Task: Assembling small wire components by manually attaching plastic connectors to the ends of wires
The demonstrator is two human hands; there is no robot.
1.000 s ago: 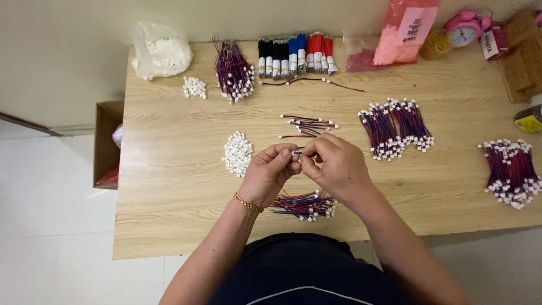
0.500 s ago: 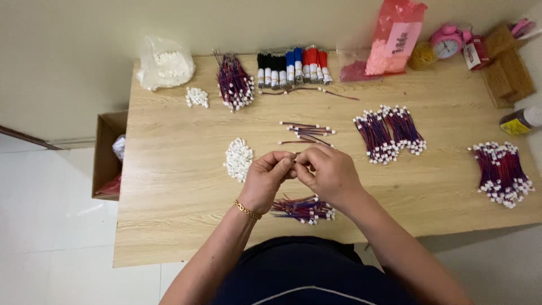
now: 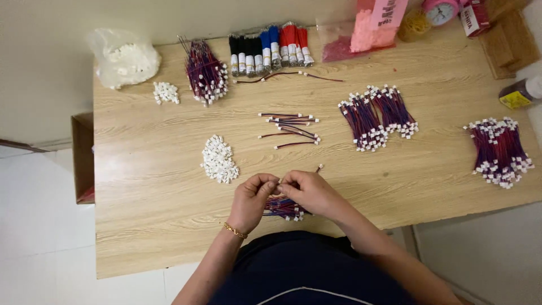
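Wooden table [image 3: 141,169] carries the lot. Clear bag of white connectors [image 3: 124,59] at 10 o'clock, a small white pile [image 3: 166,92] just beside it. Purple wire bundle [image 3: 204,73] at 11. Row of black, blue and red wire bundles [image 3: 268,48] at 12. Pink bag [image 3: 375,25] and pink clock [image 3: 441,10] at 1 o'clock. Two finished harness heaps at 3: one [image 3: 377,116] nearer centre, one [image 3: 499,149] near the edge. Cardboard box [image 3: 83,158] on the floor at 9.
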